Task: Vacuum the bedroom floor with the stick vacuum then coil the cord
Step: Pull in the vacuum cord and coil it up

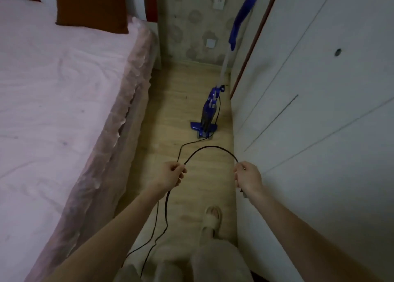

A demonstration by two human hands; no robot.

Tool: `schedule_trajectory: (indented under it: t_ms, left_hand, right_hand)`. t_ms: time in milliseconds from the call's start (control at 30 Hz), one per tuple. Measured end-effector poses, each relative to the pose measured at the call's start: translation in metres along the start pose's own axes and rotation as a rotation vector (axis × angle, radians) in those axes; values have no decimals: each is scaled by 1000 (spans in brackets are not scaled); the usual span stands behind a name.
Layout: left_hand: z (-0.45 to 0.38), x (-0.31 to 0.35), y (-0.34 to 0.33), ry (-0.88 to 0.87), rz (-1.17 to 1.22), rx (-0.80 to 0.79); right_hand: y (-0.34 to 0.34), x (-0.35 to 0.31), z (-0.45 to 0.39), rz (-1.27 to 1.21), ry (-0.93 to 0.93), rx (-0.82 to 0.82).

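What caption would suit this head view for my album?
Both hands, left and right, hold a loop of black cord; blue vacuum stands ahead.

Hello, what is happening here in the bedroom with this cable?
A person stands between the bed and the wardrobe, holding the black cord of the stick vacuum. The left hand and the right hand each pinch the cord, which arches between them. The vacuum stands upright on the floor ahead. More cord hangs loose below the left hand, so the coiling is not finished.
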State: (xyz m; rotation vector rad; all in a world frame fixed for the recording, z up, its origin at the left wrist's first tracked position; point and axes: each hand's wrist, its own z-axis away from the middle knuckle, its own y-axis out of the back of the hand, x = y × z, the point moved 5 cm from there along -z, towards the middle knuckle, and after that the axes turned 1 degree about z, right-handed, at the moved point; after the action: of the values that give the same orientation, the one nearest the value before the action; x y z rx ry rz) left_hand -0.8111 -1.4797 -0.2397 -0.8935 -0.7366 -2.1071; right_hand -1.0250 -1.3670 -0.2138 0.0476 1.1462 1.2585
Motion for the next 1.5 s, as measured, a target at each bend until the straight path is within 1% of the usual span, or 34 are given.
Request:
schedule_trajectory:
  t_ms: [167, 300, 400, 533, 667, 767, 867, 900, 967, 1033, 1100, 1133, 1200, 1233, 1267, 1367, 1433, 1500]
  left_hand:
    - [-132, -23, -8, 132, -21, 84]
    - [-233, -64, -44, 273, 10, 78]
    - [-304, -99, -78, 349, 55, 63]
    - [-399, -171, -121, 440, 136, 63]
    - [-482, -261, -141, 483, 63, 90]
    - [-538, -312, -142, 440, -36, 127]
    - [-591, -330, -129, 302, -201, 224]
    - [-605, -333, -126, 273, -256, 232]
    - [-629, -343, -125, 259, -293, 206]
    - [-640, -358, -130, 288, -353, 154]
    - [-643, -371, -134, 287, -470, 153]
    - [-642, -375, -132, 279, -512, 207]
    - [-640, -383, -123, 290, -505, 355]
    - [-638, -388, -120, 317, -484, 407]
    - [-637, -394, -118, 350, -471, 423]
    - [-638, -407, -122, 394, -518, 331]
    - [-639, -409, -121, 394, -543, 304]
    - [-641, -412, -119, 411, -506, 288]
  right_hand:
    - [-43, -20, -163, 208, 23, -86]
    - [-88, -1, -282, 314, 10, -126]
    - [-130, 33, -356, 424, 14, -128]
    - [-202, 97, -435, 517, 7, -206]
    - [-271, 176, -502, 627, -16, -247]
    - [-316, 229, -540, 719, -18, -301]
    - [-355, 266, -567, 713, -37, -309]
    - [-365, 275, -574, 715, -45, -304]
    - [-386, 290, -584, 729, -60, -312]
    - [-401, 298, -591, 762, -83, -325]
    - [-413, 302, -597, 788, -120, -358]
    - [-419, 302, -599, 793, -136, -379]
    - [-430, 296, -602, 798, -134, -385]
    - [-436, 291, -603, 798, -110, -362]
    - [-442, 285, -605, 797, -74, -337]
    - [-460, 266, -606, 760, 22, -326]
    - [-472, 255, -603, 727, 76, -351]
    - [-480, 244, -599, 694, 139, -362]
